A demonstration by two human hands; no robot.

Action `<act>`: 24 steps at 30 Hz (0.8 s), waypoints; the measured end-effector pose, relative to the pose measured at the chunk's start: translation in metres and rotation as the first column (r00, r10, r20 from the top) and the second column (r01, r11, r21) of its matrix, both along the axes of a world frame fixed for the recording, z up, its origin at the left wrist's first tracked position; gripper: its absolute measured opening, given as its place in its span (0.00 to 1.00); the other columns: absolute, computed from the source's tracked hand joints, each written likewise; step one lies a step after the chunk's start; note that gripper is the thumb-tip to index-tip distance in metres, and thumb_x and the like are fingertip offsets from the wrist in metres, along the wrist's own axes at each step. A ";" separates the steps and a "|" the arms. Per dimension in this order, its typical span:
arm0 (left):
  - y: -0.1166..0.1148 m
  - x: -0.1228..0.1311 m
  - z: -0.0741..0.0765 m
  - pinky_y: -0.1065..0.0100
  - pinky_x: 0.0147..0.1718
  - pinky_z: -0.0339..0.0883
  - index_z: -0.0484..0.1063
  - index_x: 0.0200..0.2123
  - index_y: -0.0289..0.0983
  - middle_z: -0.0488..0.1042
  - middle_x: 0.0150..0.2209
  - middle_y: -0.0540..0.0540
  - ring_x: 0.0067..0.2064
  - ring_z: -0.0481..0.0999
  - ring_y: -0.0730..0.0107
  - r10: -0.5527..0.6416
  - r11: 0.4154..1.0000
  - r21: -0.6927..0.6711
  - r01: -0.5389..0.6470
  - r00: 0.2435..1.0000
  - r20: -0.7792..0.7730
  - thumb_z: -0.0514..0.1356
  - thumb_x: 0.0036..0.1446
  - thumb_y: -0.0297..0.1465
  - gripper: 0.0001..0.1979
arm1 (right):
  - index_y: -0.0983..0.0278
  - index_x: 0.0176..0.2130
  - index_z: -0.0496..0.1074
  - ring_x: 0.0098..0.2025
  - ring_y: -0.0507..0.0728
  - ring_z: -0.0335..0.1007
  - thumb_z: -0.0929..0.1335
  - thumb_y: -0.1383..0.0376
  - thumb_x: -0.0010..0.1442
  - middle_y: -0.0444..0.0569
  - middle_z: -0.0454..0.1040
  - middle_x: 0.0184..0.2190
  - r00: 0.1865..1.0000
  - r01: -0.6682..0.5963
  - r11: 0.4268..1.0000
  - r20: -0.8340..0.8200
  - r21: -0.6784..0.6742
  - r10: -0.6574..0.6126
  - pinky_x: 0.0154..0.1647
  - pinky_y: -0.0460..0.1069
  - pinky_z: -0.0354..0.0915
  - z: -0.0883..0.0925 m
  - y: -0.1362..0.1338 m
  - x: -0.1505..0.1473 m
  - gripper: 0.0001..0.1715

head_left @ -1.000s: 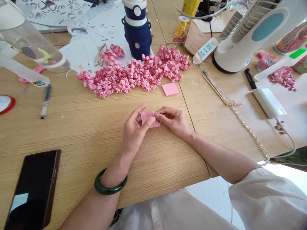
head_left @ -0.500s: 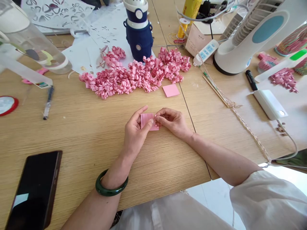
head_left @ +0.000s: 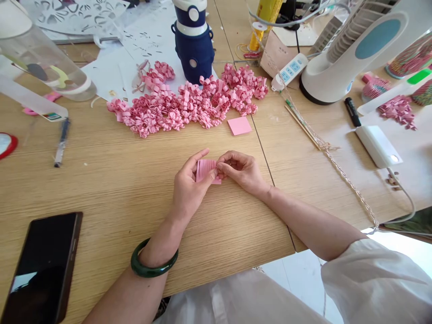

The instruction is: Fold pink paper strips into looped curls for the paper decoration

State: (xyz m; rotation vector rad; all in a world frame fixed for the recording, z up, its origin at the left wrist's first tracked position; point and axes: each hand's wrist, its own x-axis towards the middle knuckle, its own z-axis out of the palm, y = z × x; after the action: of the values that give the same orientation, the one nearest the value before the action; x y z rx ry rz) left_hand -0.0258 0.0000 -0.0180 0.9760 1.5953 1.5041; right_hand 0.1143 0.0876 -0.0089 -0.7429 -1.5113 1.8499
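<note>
My left hand (head_left: 189,182) grips a small piece of pink paper (head_left: 205,167) cut into narrow strips, its thumb pressed over the front. At the paper's right edge, the fingertips of my right hand (head_left: 241,171) are pinched together, apparently on the end of a strip; the fingers hide most of that spot. Beyond the hands lies a flat pink paper square (head_left: 239,126). Behind it stretches a long heap of curled pink paper loops (head_left: 178,108).
A navy bottle (head_left: 193,49) stands behind the heap. To the right are a power strip (head_left: 290,71), a white fan (head_left: 351,58), a marker (head_left: 353,112) and a white adapter (head_left: 378,146). A phone (head_left: 42,265) lies at left, below a pen (head_left: 61,141).
My right fingertips have closed in slightly against the paper's right edge. The whole view has shifted a little; my left hand keeps its hold.
</note>
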 end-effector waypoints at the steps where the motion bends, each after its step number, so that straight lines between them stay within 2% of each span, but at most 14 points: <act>1: 0.000 0.000 0.000 0.62 0.45 0.79 0.76 0.57 0.39 0.81 0.47 0.41 0.48 0.81 0.59 0.008 1.000 0.001 -0.008 1.000 0.001 0.71 0.54 0.36 0.27 | 0.65 0.33 0.74 0.28 0.48 0.72 0.78 0.54 0.54 0.42 0.75 0.26 1.000 0.000 1.000 -0.006 0.006 0.000 0.31 0.45 0.72 0.000 0.000 0.000 0.19; 3: -0.001 0.000 0.001 0.63 0.45 0.79 0.76 0.57 0.39 0.81 0.46 0.41 0.47 0.82 0.60 0.027 1.000 0.002 -0.027 0.999 0.032 0.70 0.55 0.37 0.26 | 0.65 0.33 0.74 0.28 0.48 0.72 0.77 0.53 0.55 0.42 0.75 0.26 1.000 -0.006 1.000 -0.014 0.017 0.006 0.32 0.45 0.72 -0.001 0.000 0.000 0.19; 8: -0.001 0.001 0.002 0.66 0.34 0.81 0.74 0.58 0.38 0.81 0.41 0.44 0.38 0.82 0.64 0.018 1.000 -0.027 -0.014 0.987 0.157 0.72 0.52 0.38 0.30 | 0.66 0.35 0.75 0.30 0.48 0.74 0.77 0.55 0.57 0.43 0.76 0.28 0.999 -0.019 1.000 -0.032 0.021 0.019 0.34 0.45 0.74 -0.004 -0.001 0.001 0.17; 15: -0.001 0.000 -0.004 0.63 0.38 0.81 0.74 0.59 0.39 0.80 0.46 0.42 0.42 0.81 0.61 0.033 0.999 -0.021 -0.032 0.998 0.053 0.71 0.54 0.38 0.30 | 0.67 0.36 0.75 0.30 0.48 0.75 0.74 0.54 0.60 0.44 0.76 0.29 0.999 -0.039 0.999 0.007 0.025 0.039 0.34 0.44 0.75 0.001 0.001 0.003 0.18; 17: -0.001 0.001 -0.001 0.64 0.37 0.81 0.75 0.58 0.38 0.80 0.47 0.41 0.42 0.81 0.61 0.041 0.999 -0.027 -0.040 0.999 0.030 0.72 0.52 0.40 0.31 | 0.66 0.36 0.75 0.29 0.48 0.75 0.74 0.52 0.61 0.44 0.76 0.28 0.999 -0.041 0.999 0.013 0.034 0.040 0.35 0.45 0.75 0.002 0.001 0.003 0.19; 21: -0.001 0.003 0.004 0.68 0.30 0.80 0.75 0.58 0.37 0.81 0.44 0.43 0.37 0.80 0.65 0.037 0.999 -0.037 -0.036 0.999 0.039 0.72 0.52 0.38 0.31 | 0.66 0.35 0.74 0.29 0.49 0.75 0.76 0.52 0.58 0.44 0.76 0.28 0.999 -0.030 0.999 0.015 0.032 0.030 0.35 0.47 0.76 -0.003 0.001 0.002 0.20; 24: -0.002 0.003 0.002 0.68 0.32 0.79 0.74 0.59 0.38 0.81 0.43 0.43 0.37 0.80 0.66 0.034 0.999 -0.037 -0.033 0.999 0.036 0.71 0.53 0.37 0.30 | 0.66 0.36 0.74 0.29 0.49 0.75 0.75 0.52 0.58 0.44 0.76 0.29 0.999 -0.019 0.998 0.027 0.064 0.017 0.35 0.46 0.76 -0.006 0.001 0.001 0.19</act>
State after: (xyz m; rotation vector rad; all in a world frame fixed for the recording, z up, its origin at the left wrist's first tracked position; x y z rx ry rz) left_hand -0.0232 -0.0017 -0.0163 0.9006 1.6147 1.5022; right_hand 0.1156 0.0884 -0.0151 -0.7289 -1.5918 1.8020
